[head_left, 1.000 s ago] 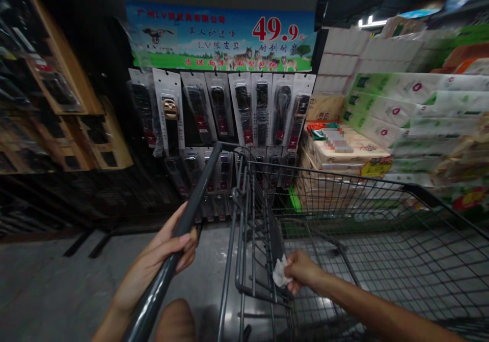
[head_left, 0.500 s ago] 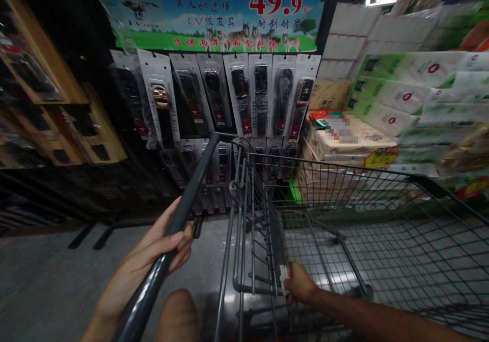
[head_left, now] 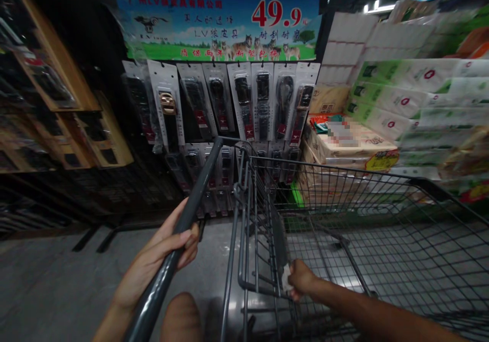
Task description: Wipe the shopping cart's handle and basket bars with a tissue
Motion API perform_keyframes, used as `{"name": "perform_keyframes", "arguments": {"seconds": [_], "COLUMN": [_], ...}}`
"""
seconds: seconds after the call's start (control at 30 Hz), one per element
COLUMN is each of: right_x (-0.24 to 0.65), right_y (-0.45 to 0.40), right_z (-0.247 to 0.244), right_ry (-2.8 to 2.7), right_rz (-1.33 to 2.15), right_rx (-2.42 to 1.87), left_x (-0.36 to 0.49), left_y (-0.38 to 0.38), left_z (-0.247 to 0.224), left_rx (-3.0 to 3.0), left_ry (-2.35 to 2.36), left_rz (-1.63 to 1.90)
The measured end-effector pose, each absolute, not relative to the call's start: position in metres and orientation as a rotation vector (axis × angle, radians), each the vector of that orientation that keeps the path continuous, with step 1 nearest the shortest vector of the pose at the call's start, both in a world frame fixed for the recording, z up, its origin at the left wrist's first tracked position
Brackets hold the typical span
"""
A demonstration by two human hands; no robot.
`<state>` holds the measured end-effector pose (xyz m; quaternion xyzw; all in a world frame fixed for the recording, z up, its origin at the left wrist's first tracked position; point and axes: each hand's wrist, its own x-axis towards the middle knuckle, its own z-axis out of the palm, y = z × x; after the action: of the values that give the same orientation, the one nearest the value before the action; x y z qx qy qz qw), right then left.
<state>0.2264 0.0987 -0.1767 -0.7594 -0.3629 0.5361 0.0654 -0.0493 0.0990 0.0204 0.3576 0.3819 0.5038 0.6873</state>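
My left hand (head_left: 168, 250) is closed round the grey push bar (head_left: 198, 184) of a shopping cart, thumb over the top. Inside the cart's wire basket (head_left: 382, 194), my right hand (head_left: 302, 279) pinches a small crumpled white wipe (head_left: 286, 277), cloth or paper, I cannot tell which. The wipe touches the lower end of a flat grey panel (head_left: 278, 235) at the basket's handle end. Part of it is hidden behind my fingers. Wire bars of the folding seat frame (head_left: 244, 240) stand between my two hands.
Packaged belts (head_left: 241, 97) hang in rows ahead, beneath a price banner (head_left: 217, 24). Boxed goods in wooden frames (head_left: 107, 133) hang at the left. Stacked tissue packs (head_left: 405, 97) and a beige carton pile (head_left: 344, 151) stand beyond the cart. Rack feet (head_left: 95, 237) rest on the grey floor.
The camera view has shifted slightly, so the surroundings sit a little lower and further right. My left hand keeps its hold on the bar; my right hand keeps the wipe at the panel's lower end.
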Motion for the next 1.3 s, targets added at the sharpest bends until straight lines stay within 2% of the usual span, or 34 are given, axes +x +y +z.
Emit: {"name": "perform_keyframes", "arguments": {"seconds": [0.43, 0.53, 0.7, 0.8, 1.07, 1.3], "right_x": [0.222, 0.231, 0.232, 0.227, 0.235, 0.251], "right_y": [0.123, 0.137, 0.147, 0.136, 0.128, 0.123], "right_z": [-0.124, -0.12, -0.141, -0.159, -0.184, -0.212], "right_ry": [-1.047, -1.042, -1.467, -1.762, -1.948, -1.717], "right_rz": [1.824, 1.723, 1.112, 0.897, 0.848, 1.217], "right_rx": [-1.858, -1.74, -1.712, -1.659, -1.774, -2.042], "left_x": [-0.053, -0.053, -0.052, -0.052, -0.052, -0.051], "left_y": [0.103, 0.102, 0.103, 0.102, 0.099, 0.101], "left_z": [0.009, 0.009, 0.01, 0.012, 0.015, 0.017], "left_rx": [0.8, 0.792, 0.78, 0.75, 0.697, 0.751], "left_ry": [0.82, 0.813, 0.824, 0.847, 0.948, 0.961], "left_rz": [1.169, 1.172, 1.167, 1.136, 1.152, 1.143]}}
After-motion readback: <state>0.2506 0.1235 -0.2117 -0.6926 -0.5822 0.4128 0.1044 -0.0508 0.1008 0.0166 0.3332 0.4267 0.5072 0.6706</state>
